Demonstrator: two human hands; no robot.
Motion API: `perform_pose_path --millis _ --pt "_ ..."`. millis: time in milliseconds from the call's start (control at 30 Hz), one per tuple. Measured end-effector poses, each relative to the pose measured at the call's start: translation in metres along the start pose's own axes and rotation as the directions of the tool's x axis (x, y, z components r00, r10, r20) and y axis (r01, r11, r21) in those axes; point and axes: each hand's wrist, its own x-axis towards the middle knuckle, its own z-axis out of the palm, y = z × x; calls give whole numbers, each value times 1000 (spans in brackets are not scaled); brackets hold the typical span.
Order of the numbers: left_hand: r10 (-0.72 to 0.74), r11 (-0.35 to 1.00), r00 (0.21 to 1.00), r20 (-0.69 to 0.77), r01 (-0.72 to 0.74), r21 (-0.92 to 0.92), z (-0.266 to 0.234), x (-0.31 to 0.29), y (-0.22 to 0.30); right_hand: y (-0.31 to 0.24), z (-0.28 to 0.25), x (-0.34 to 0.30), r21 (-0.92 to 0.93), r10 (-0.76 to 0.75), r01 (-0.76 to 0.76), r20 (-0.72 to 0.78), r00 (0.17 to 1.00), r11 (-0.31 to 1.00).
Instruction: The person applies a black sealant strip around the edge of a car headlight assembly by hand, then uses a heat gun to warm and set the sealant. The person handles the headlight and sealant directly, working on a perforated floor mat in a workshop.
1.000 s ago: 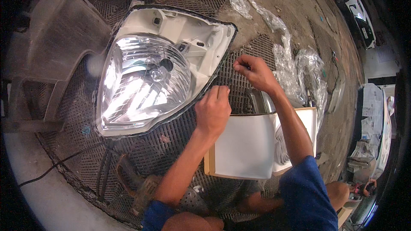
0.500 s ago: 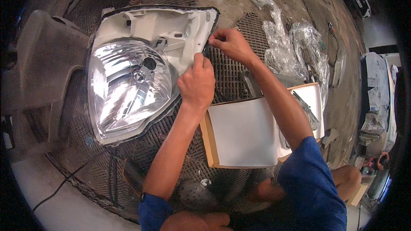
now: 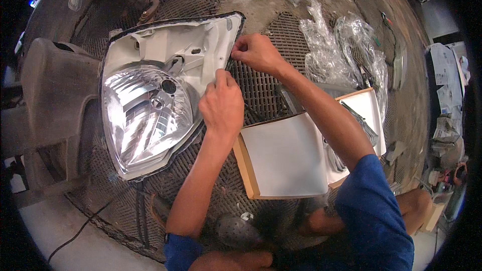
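A car headlight housing point(image 3: 213, 37) lies at the left, its large clear, shiny reflector point(image 3: 145, 113) facing up within a pale frame. A dark strip point(image 3: 170, 23) follows the frame's outer edge. My left hand point(image 3: 222, 101) is closed at the housing's right edge, its curled fingers on the rim and its fingertips partly hidden. Just beyond it, by the upper right corner, my right hand point(image 3: 258, 54) pinches with thumb and forefinger at that same edge. Whatever lies between those fingertips is too small and dark to make out.
Right of my left forearm lies an open cardboard box point(image 3: 286, 158) with a white inside and grey looped pieces point(image 3: 361, 125). Crumpled clear plastic point(image 3: 326, 40) is spread beyond it. A large dark car bumper point(image 3: 60, 90) stands at the left. Perforated dark matting point(image 3: 256, 85) covers the floor.
The view has shifted slightly, so the housing and both hands appear a little further left. Both hands keep to the same edge in nearly the same pose.
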Motion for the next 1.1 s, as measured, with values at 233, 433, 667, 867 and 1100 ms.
perform_pose_path --millis 233,433,667,867,1100 --pt "9 1000 998 66 -11 27 -1 -4 -2 1 5 -1 -4 -12 12 -74 997 1000" --pt "1 1000 997 74 -1 2 0 -1 -4 1 6 1 -39 -25 21 -99 995 999" --pt "74 995 997 16 -75 63 0 -10 -7 1 9 1 41 5 0 -123 992 999" --pt "88 994 996 8 -88 59 1 -7 -6 14 9 -3 278 28 -38 39 999 960" --pt "94 995 993 71 -96 21 -8 -12 -8 3 4 -11 164 -29 22 41 999 986"
